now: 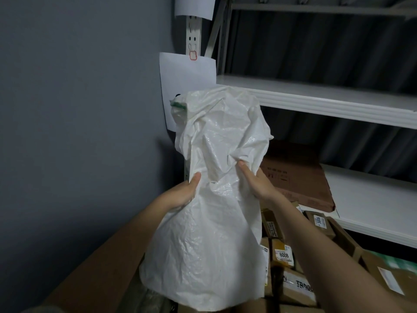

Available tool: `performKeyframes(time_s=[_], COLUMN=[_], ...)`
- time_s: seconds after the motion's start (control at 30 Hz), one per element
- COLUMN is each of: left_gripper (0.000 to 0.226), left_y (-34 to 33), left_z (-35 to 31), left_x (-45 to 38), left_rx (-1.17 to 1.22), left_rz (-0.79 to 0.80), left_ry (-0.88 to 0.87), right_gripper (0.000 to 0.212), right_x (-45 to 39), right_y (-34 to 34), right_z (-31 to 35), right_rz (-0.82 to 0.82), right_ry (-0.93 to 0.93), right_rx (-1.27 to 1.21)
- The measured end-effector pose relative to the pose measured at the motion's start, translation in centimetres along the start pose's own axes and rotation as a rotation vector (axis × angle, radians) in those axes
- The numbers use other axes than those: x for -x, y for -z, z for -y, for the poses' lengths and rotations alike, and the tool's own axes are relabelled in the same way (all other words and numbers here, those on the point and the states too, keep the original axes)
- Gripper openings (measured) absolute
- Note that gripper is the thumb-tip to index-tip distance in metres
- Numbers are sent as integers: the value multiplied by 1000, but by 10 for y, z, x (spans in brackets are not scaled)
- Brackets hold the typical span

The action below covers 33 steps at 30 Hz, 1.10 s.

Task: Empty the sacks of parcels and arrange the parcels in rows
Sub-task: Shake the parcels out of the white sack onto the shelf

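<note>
A white woven sack (216,199) hangs upside down in the middle of the view, crumpled at the top and wide at the bottom, with a bit of green at its upper left. My left hand (182,190) grips its left side. My right hand (257,181) pinches a fold on its right side. Below and to the right lie several brown cardboard parcels (283,255) with white labels, one reading 6008. What is inside the sack is hidden.
A white metal shelf rack (338,100) stands at the right with a large flat brown box (297,177) leaning on its lower shelf. A grey wall fills the left. White paper sheets (187,73) hang on the rack post. A brown surface (101,267) runs along the lower left.
</note>
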<state>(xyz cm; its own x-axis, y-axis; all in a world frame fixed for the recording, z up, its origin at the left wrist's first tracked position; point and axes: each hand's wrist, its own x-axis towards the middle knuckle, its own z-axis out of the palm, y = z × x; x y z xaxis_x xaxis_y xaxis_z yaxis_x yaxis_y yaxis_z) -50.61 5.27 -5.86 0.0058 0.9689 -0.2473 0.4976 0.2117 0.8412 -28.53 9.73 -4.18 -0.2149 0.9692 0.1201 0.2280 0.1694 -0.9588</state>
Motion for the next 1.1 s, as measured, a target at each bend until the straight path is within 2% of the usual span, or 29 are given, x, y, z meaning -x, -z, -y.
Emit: performKeyframes(time_s=[0.1, 0.33, 0.47, 0.67, 0.8, 0.93, 1.1], left_gripper=[76, 70, 57, 54, 58, 60, 60], left_y=[-1, -5, -5, -7, -5, -4, -4], left_z=[2, 14, 15, 12, 14, 9, 2], left_x=[-1, -4, -3, -3, -10, -13, -14], left_rx=[-7, 11, 10, 35, 21, 22, -6], left_rz=[-28, -134, -180, -251, -266, -306, -328], left_ry=[-3, -156, -173, -177, -162, -167, -168], right_gripper=[60, 55, 91, 116, 111, 93, 85], right_x=[-2, 0, -3, -8, -8, -9, -13], right_y=[2, 0, -1, 1, 3, 6, 10], right_z=[-2, -7, -8, -2, 2, 9, 15], right_rz=[-30, -137, -155, -187, -209, -260, -316], right_ry=[9, -19, -95, -138, -141, -130, -114], right_rx=[8, -48, -89, -93, -113, -161, -172])
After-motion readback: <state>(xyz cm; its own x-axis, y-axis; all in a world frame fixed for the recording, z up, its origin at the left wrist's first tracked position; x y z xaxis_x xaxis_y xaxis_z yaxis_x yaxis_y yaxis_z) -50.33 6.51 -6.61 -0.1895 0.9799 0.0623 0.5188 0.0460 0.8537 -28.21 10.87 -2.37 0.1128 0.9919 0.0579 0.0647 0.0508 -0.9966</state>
